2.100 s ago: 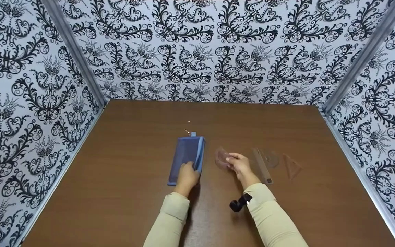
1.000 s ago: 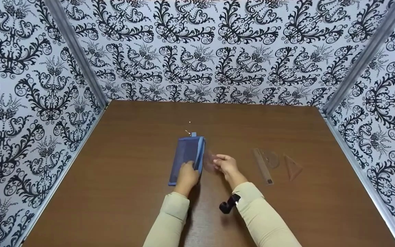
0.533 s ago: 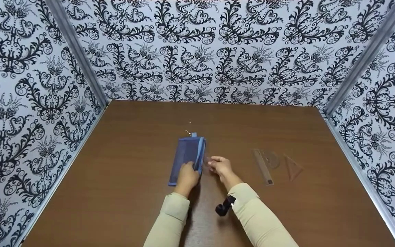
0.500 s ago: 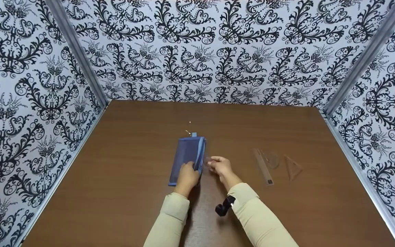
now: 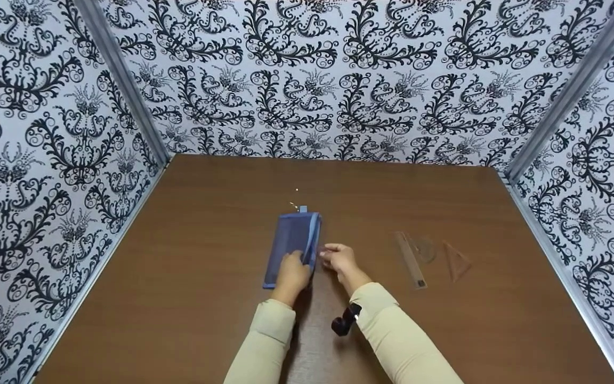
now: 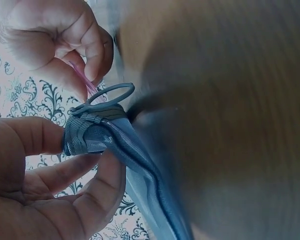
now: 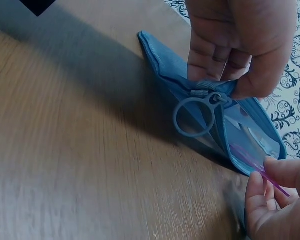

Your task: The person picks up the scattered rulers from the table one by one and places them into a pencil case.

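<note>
A blue mesh zip pouch (image 5: 288, 240) lies upright on the brown table, its zip side to the right and its mouth parted. My left hand (image 5: 292, 272) pinches the near end by the zip, where a blue ring pull (image 7: 176, 120) hangs in the right wrist view. My right hand (image 5: 340, 261) is just right of the pouch, pinching a thin pink see-through protractor (image 7: 274, 184) between thumb and fingers. Part of the protractor is inside the pouch mouth, and only its edge shows. Pale shapes show inside the pouch in the right wrist view.
To the right lie a clear ruler (image 5: 411, 261), a clear protractor (image 5: 426, 250) and an orange-tinted set square (image 5: 455, 261). A light blue tab (image 5: 303, 209) stands at the pouch's far end. Patterned walls border the table (image 5: 205, 330) at the back and both sides.
My right hand has moved left with the pink protractor, from beside the ruler up to the pouch mouth, and the protractor has slid partly in. My left hand keeps its hold on the pouch.
</note>
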`<control>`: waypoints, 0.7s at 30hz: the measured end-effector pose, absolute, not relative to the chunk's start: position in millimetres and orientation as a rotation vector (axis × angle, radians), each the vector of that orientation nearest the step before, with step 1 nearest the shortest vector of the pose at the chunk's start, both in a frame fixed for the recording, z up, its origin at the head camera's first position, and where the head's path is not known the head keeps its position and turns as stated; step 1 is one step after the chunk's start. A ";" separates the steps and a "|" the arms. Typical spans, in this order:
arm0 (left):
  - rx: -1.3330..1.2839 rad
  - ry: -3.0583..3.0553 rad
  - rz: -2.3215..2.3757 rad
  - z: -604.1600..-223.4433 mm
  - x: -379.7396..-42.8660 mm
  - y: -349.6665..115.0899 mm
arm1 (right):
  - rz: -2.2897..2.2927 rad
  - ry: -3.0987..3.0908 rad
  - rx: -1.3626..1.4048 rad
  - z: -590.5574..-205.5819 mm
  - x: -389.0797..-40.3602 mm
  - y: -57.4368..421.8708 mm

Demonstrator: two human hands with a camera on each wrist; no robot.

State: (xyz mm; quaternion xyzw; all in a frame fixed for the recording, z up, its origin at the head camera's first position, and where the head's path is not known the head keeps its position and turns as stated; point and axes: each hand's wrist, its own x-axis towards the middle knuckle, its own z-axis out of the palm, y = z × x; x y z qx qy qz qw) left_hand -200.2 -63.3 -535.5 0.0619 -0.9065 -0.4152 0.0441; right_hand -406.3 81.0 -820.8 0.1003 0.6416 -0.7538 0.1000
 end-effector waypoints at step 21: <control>0.206 -2.755 -1.278 -532.0 -199.9 -61.7 | -2.244 1.854 0.196 -714.8 -338.1 69.6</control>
